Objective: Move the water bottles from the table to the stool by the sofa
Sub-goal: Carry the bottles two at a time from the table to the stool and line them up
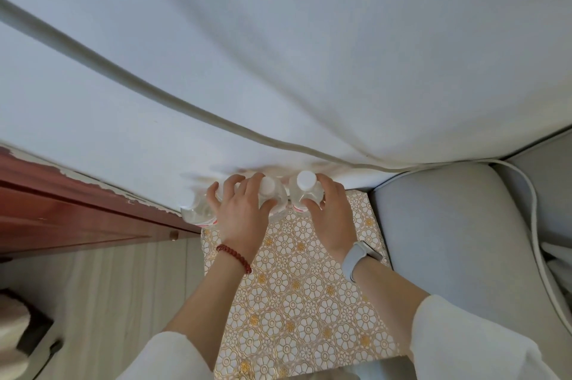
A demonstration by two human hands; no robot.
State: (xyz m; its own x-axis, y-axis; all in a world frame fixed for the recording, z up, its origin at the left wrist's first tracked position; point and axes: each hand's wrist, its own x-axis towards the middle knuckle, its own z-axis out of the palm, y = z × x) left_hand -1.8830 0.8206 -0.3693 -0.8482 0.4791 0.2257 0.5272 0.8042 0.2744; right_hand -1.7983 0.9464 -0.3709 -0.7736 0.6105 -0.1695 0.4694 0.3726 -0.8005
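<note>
Clear water bottles with white caps stand in a row at the far edge of the stool [297, 286], against the wall. The stool's top has a white and gold flower pattern. My left hand [240, 209] wraps around the middle bottle [267, 191], fingers over its shoulder. A further bottle [198, 212] stands left of that hand, partly blurred. My right hand [329, 212] grips the right bottle [306, 186], whose cap shows between thumb and fingers. Both bottles appear to rest on the stool.
The grey sofa arm [448, 240] lies directly right of the stool. A white cable [532, 203] runs over it. A red-brown skirting board [77, 209] lines the wall at the left, above pale wood floor [123, 302]. A dark object [28, 327] sits at lower left.
</note>
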